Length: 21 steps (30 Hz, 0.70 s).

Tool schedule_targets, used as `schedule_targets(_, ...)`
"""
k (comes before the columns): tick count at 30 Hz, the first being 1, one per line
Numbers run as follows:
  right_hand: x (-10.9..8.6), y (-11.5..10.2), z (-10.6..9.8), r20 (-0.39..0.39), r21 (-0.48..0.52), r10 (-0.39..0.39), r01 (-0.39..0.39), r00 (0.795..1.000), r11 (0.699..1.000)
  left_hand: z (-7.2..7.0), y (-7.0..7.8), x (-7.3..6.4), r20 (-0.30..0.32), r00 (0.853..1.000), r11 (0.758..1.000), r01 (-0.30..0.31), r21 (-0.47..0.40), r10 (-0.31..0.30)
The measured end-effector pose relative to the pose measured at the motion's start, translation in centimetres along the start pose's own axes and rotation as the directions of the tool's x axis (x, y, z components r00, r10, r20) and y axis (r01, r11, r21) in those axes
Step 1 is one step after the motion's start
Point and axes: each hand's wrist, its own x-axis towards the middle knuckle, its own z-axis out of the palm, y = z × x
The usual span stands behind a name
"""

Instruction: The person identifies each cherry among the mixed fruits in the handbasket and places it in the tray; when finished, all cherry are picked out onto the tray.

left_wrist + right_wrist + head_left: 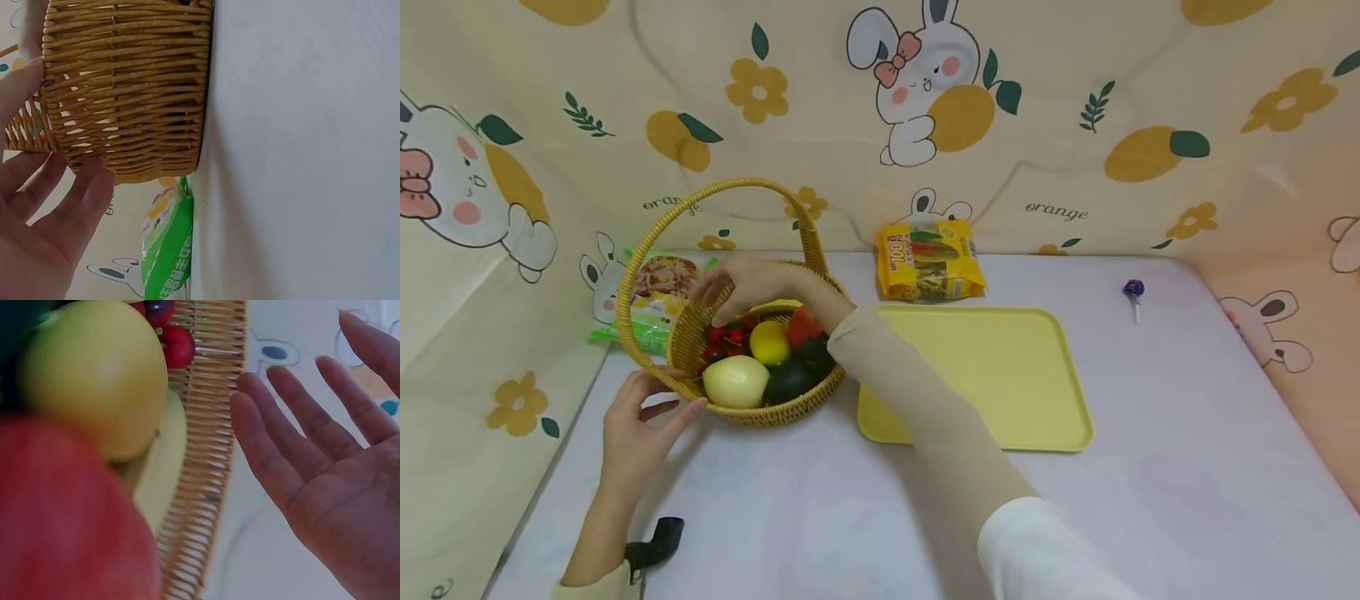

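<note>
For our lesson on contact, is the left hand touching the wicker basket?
Touching. The left wrist view shows the left hand with its thumb tip against the wicker basket, no gap visible.

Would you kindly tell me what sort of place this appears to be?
Probably a staged tabletop booth rather than a working kitchen: a rabbit-and-orange printed backdrop walls in the white table on three sides, and a wicker basket and yellow tray are set out on it.
</note>
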Motion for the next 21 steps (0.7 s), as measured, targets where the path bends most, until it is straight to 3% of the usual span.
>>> schedule_targets(4, 1.9, 0.4, 0.7, 0.008, 0.087, 0.073, -0.074, 0.997, 0.993, 0.0, 0.1, -0.1, -0.012, 1.0, 1.0, -0.012, -0.004, 0.012)
schedule_targets(7, 3.0, 0.8, 1.2, 0.021, 0.106, 0.083, -0.085, 0.996, 0.991, 0.2, 0.8, -0.2, -0.024, 0.999, 1.0, -0.025, -0.018, 0.024)
schedule_targets(14, 4.3, 1.8, 2.5, 0.03, 0.061, 0.083, -0.084, 0.996, 0.995, 0.5, 3.4, -0.7, -0.037, 0.997, 0.993, -0.074, -0.089, 0.071)
schedule_targets(21, 5.4, 2.4, 2.8, 0.052, 0.013, 0.117, -0.118, 0.992, 0.993, 0.4, 3.2, -0.5, -0.057, 0.996, 0.987, -0.071, -0.147, 0.064)
